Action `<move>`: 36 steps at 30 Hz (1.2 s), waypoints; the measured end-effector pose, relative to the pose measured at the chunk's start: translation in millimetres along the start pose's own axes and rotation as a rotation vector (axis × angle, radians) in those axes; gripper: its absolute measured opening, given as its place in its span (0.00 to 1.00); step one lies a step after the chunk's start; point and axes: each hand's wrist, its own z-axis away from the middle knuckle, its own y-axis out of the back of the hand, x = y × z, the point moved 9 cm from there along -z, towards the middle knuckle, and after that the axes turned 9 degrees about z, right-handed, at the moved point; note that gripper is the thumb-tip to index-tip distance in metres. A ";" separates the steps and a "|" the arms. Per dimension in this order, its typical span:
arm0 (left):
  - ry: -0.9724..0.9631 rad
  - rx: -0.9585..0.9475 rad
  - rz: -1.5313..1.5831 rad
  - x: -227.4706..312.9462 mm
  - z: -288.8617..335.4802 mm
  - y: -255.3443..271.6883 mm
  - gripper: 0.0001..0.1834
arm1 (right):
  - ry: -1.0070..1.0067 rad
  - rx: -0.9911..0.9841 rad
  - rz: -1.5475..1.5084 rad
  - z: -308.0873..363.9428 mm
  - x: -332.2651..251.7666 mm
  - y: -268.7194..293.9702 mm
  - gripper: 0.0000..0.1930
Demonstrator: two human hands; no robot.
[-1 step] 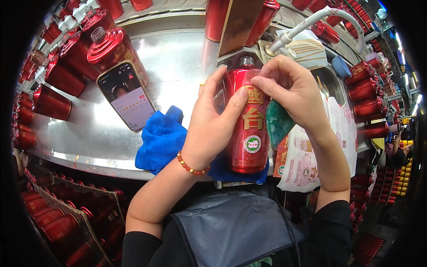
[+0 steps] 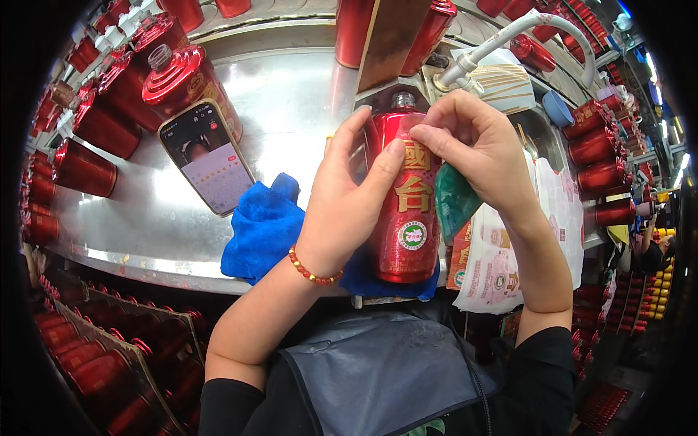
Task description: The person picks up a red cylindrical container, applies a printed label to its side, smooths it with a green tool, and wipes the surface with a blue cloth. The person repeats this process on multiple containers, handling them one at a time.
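Observation:
A glossy red bottle (image 2: 408, 251) with raised gold characters and a round white-and-green emblem leans on a blue cloth, its bare glass neck pointing away from me. My left hand (image 2: 345, 192) grips its left side, thumb on the front and fingers along the edge. At the bottle's upper right, my right hand (image 2: 480, 145) is closed, thumb and index finger pinched against the surface; whatever is between the tips is too small to make out. A green flat piece (image 2: 456, 202), like a soft scraper, sticks out from under the right hand's curled fingers.
Left on the metal worktop lie a crumpled blue cloth (image 2: 265, 229) and a phone (image 2: 206, 156) propped against a red bottle (image 2: 182, 83). Printed transfer sheets (image 2: 502, 265) lie at right. Beyond them are a curved tap (image 2: 523, 29) and a blue bowl (image 2: 558, 109). Racked bottles (image 2: 94, 363) stand lower left.

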 end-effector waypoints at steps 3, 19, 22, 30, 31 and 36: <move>0.025 -0.018 0.007 3.3 -4.8 -1.9 0.34 | -0.004 0.028 0.032 -0.1 -0.4 2.6 0.08; -0.101 -0.258 -0.731 -4.8 57.7 15.7 0.36 | -0.415 -0.205 -0.570 103.2 66.8 -19.1 0.33; -0.065 -0.269 -0.656 -9.9 57.3 18.0 0.35 | -0.440 -0.111 -0.609 115.0 64.2 -30.4 0.35; -0.099 -0.256 -0.613 -30.4 58.6 31.4 0.32 | -0.449 -0.097 -0.584 113.9 64.8 -37.6 0.40; -0.101 -0.263 -0.610 -26.5 58.0 27.1 0.32 | -0.458 -0.091 -0.609 113.8 65.8 -37.6 0.39; -0.066 -0.273 -0.579 -25.9 57.1 27.8 0.32 | -0.518 -0.092 -0.700 111.9 71.2 -42.5 0.32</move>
